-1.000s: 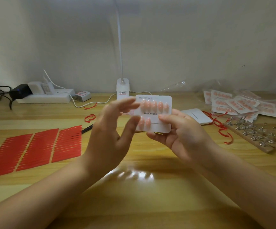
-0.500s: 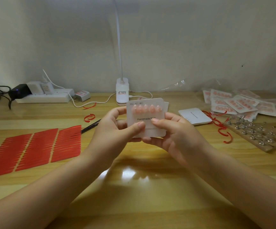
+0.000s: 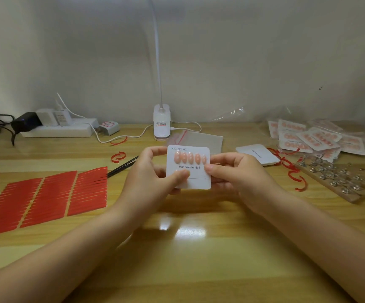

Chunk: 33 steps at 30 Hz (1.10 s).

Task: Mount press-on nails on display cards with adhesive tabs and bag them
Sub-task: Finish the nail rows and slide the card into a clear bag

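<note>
Head view: both hands pinch the display card [image 3: 188, 169] between them, left hand [image 3: 148, 182] at its left edge, right hand [image 3: 238, 178] opposite, 5 pink nails [image 3: 189, 157] facing up.

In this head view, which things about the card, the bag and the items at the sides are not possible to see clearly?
- Display card: its lower row is hidden under the left hand's thumb; the small top print is too blurred to read.
- Clear bag: the card covers its near part.
- Bagged cards: cut off by the right edge, so no count.
- Black tool: the left hand hides its near end.
- Right hand: its fingers are behind the card.
</note>
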### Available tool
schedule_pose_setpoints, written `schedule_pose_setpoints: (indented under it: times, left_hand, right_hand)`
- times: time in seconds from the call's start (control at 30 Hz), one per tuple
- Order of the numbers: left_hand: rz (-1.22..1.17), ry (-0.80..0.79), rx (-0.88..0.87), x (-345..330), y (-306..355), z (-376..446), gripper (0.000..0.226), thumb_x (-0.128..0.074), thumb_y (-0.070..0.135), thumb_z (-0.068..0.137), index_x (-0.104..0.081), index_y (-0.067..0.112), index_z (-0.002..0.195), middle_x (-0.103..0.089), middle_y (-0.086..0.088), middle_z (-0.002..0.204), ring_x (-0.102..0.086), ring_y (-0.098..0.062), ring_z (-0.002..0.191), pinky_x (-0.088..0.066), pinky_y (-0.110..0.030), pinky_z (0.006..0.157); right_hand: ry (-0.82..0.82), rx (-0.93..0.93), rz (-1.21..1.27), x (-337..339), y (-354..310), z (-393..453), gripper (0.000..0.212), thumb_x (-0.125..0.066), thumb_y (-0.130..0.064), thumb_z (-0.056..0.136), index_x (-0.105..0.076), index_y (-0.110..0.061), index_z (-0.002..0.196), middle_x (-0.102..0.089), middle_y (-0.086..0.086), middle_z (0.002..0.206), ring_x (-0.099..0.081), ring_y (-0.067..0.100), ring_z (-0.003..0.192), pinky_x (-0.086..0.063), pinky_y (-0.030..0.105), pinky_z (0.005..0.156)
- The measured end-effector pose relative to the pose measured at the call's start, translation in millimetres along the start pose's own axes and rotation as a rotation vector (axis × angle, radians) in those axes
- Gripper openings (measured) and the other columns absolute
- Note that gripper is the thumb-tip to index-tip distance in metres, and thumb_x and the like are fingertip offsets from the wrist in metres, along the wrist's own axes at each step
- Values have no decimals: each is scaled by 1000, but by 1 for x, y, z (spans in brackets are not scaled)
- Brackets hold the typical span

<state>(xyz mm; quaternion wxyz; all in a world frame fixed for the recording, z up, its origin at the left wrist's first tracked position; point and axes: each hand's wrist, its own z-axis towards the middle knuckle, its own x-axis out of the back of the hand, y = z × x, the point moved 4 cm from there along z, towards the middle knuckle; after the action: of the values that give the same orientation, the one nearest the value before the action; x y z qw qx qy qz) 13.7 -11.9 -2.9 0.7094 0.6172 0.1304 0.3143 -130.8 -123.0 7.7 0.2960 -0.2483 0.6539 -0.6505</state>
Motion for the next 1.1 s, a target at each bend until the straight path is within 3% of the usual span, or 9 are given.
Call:
schedule_pose_setpoints:
  times: [0.1, 0.2, 0.33, 0.5, 0.7, 0.83, 0.97, 1.03, 1.1]
  left_hand:
    - [502, 16, -139, 2, 3, -1, 62, -78, 40, 78, -37, 37, 125, -68, 5, 68, -65, -7, 65, -55, -34, 62]
    - [953, -32, -218, -1, 5, -3, 65, -62, 62, 81, -34, 35, 132, -59, 9, 78, -61, -15, 78, -43, -32, 58]
    - [1124, -83, -160, -1, 1, -2, 64, -49, 74, 80, -39, 32, 126, -63, 8, 94, -62, -18, 92, -45, -32, 63]
    - [1295, -100, -143, 1, -5, 2, 66, -38, 83, 76, -50, 31, 114, -66, 9, 104, -61, -17, 95, -46, -30, 65]
    - [1304, -39, -198, 4, -7, 7, 73, -26, 88, 73, -52, 31, 111, -66, 9, 93, -61, -16, 89, -51, -32, 69]
    - [1188, 11, -242, 7, -5, 10, 70, -30, 83, 77, -53, 31, 118, -52, 13, 80, -55, -14, 85, -36, -30, 67]
    - [913, 16, -174, 12, -15, 18, 60, -43, 66, 86, -46, 28, 133, -58, 13, 109, -50, -10, 104, -41, -33, 86]
    - [752, -20, -109, 13, -22, 22, 56, -48, 53, 93, -42, 25, 140, -58, 7, 126, -50, -14, 120, -41, -41, 102]
    - [655, -67, -102, 12, -26, 25, 50, -51, 39, 97, -41, 22, 143, -58, 6, 130, -51, -12, 123, -40, -42, 106]
  right_hand:
    - [19, -35, -206, 8, 3, 4, 12, -72, -3, 83, -70, -5, 94, -74, 11, 75, -69, 15, 61, -56, 24, 52]
    - [-2, -34, -597, 12, 7, 7, 9, -75, -16, 82, -73, -13, 90, -74, 8, 75, -65, 9, 56, -49, 21, 47]
    - [45, 51, -792, 16, 9, 11, 10, -70, -27, 84, -71, -22, 93, -72, -3, 75, -67, 8, 66, -55, 27, 61]
    - [50, 128, -816, 21, 12, 14, 24, -50, -19, 94, -63, -23, 75, -62, -4, 61, -54, 6, 52, -48, 30, 55]
    - [103, 204, -822, 27, 18, 20, 28, -56, -25, 93, -54, -18, 66, -53, -7, 57, -44, 1, 48, -39, 15, 50]
    - [129, 258, -786, 30, 21, 22, 30, -63, -24, 90, -54, -21, 62, -51, -9, 54, -43, 2, 48, -37, 14, 52]
    - [140, 328, -752, 31, 19, 20, 14, -67, -12, 86, -71, -24, 82, -53, -4, 59, -45, 3, 53, -40, 18, 59]
    - [142, 353, -746, 32, 18, 20, 26, -67, -8, 84, -72, -31, 95, -53, -5, 59, -46, 2, 55, -39, 15, 59]
    - [153, 359, -745, 31, 19, 21, 27, -68, -9, 84, -74, -33, 95, -51, -8, 56, -46, 2, 53, -38, 13, 57]
